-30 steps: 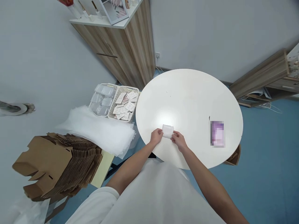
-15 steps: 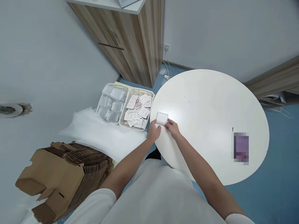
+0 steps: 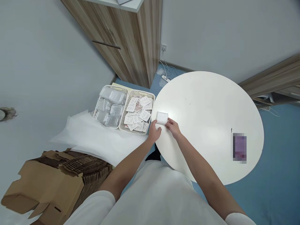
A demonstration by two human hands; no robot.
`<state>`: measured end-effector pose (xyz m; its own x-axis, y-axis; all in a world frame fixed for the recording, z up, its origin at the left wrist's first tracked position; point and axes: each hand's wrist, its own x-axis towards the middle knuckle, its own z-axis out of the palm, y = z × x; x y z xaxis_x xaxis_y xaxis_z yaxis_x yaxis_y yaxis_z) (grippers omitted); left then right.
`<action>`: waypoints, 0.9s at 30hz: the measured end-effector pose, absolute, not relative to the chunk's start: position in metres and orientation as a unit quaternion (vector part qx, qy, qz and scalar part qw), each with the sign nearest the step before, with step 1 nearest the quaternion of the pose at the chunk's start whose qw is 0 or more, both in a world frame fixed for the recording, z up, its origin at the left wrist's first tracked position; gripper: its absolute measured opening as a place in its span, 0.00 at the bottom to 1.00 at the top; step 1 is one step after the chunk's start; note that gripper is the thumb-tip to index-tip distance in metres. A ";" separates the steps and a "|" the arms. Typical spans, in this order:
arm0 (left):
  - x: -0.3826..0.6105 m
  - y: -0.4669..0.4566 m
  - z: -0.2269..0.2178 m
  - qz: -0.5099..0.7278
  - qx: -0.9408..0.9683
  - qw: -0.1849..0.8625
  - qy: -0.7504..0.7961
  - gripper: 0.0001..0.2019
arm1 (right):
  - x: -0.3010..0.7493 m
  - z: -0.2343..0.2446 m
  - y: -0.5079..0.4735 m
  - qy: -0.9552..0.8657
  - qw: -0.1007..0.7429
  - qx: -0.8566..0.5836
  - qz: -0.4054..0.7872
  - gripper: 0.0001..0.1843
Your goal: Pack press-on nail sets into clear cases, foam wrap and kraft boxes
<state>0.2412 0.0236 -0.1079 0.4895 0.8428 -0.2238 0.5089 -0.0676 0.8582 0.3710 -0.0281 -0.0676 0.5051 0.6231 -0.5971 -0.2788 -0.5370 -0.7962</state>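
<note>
A small white square packet (image 3: 162, 118) lies at the left edge of the round white table (image 3: 208, 106). My left hand (image 3: 154, 132) grips its near left corner with curled fingers. My right hand (image 3: 172, 127) pinches its near right corner. Just left of the table stand a white basket of printed cards (image 3: 137, 115) and a white basket of clear plastic cases (image 3: 108, 106).
A stack of white foam sheets (image 3: 93, 137) lies under the baskets, with a pile of flat brown cartons (image 3: 53, 181) nearer me. A purple item (image 3: 239, 147) rests at the table's right side. A wooden cabinet (image 3: 126, 40) stands behind; the floor is blue.
Both hands carried the white packet from the table's near middle to its left edge, close to the card basket. The view swung left with them.
</note>
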 end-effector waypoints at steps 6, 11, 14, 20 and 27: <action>0.241 0.021 -0.105 0.177 0.707 0.489 0.480 0.25 | 0.374 -0.082 -0.038 -0.077 0.467 -0.743 0.473 0.34; 0.233 0.012 -0.105 0.182 0.691 0.501 0.488 0.24 | 0.374 -0.083 -0.067 -0.041 0.471 -0.766 0.436 0.31; 0.228 0.004 -0.105 0.193 0.681 0.501 0.498 0.24 | 0.369 -0.080 -0.093 -0.038 0.472 -0.755 0.453 0.29; 0.217 -0.025 -0.094 0.206 0.684 0.481 0.509 0.23 | 0.360 -0.070 -0.148 -0.062 0.465 -0.739 0.483 0.26; 0.190 -0.087 -0.063 0.148 0.699 0.490 0.500 0.15 | 0.359 -0.061 -0.187 -0.148 0.453 -0.706 0.524 0.20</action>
